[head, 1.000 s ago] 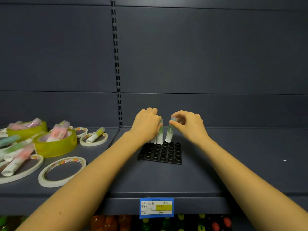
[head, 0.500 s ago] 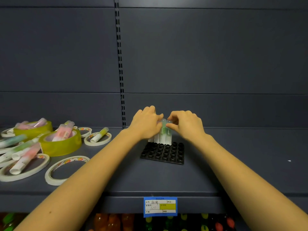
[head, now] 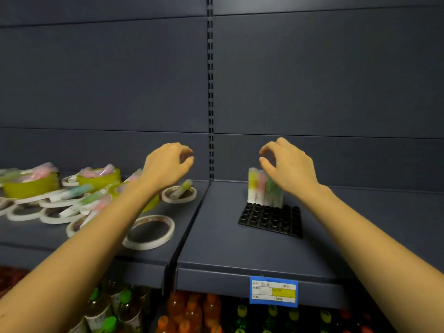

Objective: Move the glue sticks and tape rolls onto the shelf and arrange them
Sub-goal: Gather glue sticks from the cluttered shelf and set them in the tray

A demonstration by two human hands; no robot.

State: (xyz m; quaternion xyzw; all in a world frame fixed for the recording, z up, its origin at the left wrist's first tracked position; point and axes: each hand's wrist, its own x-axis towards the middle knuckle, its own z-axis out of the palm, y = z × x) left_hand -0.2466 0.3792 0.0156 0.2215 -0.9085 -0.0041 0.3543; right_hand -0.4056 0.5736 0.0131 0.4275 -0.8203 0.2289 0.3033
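Note:
A black holder tray (head: 271, 219) with round sockets lies on the dark shelf (head: 240, 251). Several glue sticks (head: 264, 188) stand upright in its back row, yellow, pink and green. My right hand (head: 286, 164) hovers just above and behind them with loosely curled fingers, holding nothing. My left hand (head: 168, 164) is in the air over the left shelf section, fingers loosely curled and empty. On the left lie loose glue sticks (head: 79, 195), white tape rolls (head: 150, 231) and yellow tape rolls (head: 98, 179). One glue stick (head: 183, 188) lies inside a small white roll.
A slotted upright post (head: 211, 92) divides the back panel. A blue and yellow price label (head: 274, 290) hangs on the shelf's front edge. Drink bottles (head: 192, 311) fill the level below.
Both hands have let go of the glue sticks in the tray and lifted apart, the left swinging left. The view has shifted left, showing more of the tape rolls.

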